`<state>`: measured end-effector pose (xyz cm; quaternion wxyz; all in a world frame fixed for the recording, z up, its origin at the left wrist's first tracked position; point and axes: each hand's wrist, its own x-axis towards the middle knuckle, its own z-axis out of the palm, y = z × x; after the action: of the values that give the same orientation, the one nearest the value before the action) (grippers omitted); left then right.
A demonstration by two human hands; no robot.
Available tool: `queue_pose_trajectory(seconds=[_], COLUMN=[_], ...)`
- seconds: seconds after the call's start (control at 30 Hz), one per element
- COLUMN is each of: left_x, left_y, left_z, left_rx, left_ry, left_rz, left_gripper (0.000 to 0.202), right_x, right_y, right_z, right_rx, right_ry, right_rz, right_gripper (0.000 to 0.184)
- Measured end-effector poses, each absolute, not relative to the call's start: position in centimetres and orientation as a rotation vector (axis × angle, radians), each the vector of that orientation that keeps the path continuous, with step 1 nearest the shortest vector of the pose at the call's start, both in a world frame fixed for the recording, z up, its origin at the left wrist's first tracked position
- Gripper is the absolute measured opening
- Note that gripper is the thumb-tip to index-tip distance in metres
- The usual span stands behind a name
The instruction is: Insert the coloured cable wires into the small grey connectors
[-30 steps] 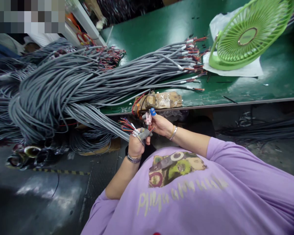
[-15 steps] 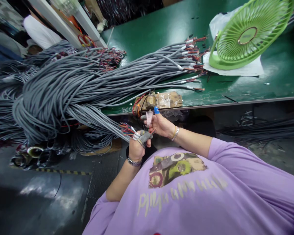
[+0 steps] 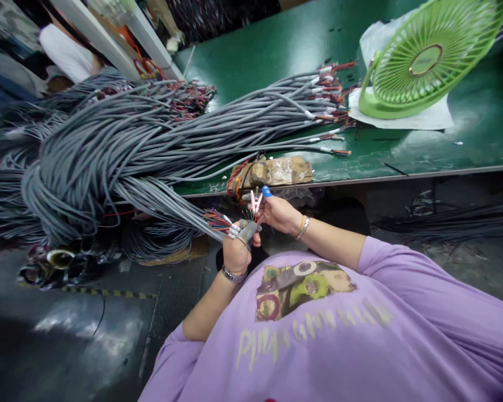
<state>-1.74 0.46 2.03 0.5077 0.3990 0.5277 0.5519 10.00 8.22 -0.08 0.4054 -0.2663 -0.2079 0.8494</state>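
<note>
At far left, beyond the cables, a co-worker's white sleeve (image 3: 65, 53); nearer, a large heap of grey cables (image 3: 79, 162), draped across the green bench (image 3: 255, 50). From its lower side, a thinner grey cable bundle (image 3: 167, 204), slanting down past the bench's near edge into the left hand (image 3: 237, 252), with coloured wires (image 3: 218, 220) fanned just above. Fingers there folded snugly round the bundle, grey wrapping on at least one. Probably springy and fairly stiff along the jackets, weighty in bulk; thin wires likely soft and easily splayed or bent. Best held, by judgement, on the grey jacket behind the bared ends, not by the strands. Just right of that fist, a pale pink clip (image 3: 255, 201), arms spread upward in a V; presumably light and hard, best taken by those arms. Close against it, the right hand (image 3: 281, 215), fingers bent inward; cannot tell whether pinching clip or wires. Above, a worn wooden block (image 3: 291, 169) at the bench edge; farther right, a green fan (image 3: 427, 61) on white paper (image 3: 427, 120), and dark cables (image 3: 452, 223) below bench level.
</note>
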Motion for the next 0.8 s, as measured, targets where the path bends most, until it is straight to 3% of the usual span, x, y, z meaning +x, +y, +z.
queue_pose_trajectory(seconds=[0.5, 0.8], left_x=[-1.7, -2.0], left_y=[0.6, -0.3], left_z=[1.3, 1.5], left_rx=[0.962, 0.994], left_ry=[1.291, 1.31], left_rz=[1.311, 1.342], left_gripper=[0.022, 0.021], right_x=[8.9, 9.9], right_y=[8.7, 8.4], right_z=[0.2, 0.2], right_rx=[-0.697, -0.637], right_ry=[-0.404, -0.4], right_rz=[2.108, 2.256], right_gripper=[0.053, 0.06])
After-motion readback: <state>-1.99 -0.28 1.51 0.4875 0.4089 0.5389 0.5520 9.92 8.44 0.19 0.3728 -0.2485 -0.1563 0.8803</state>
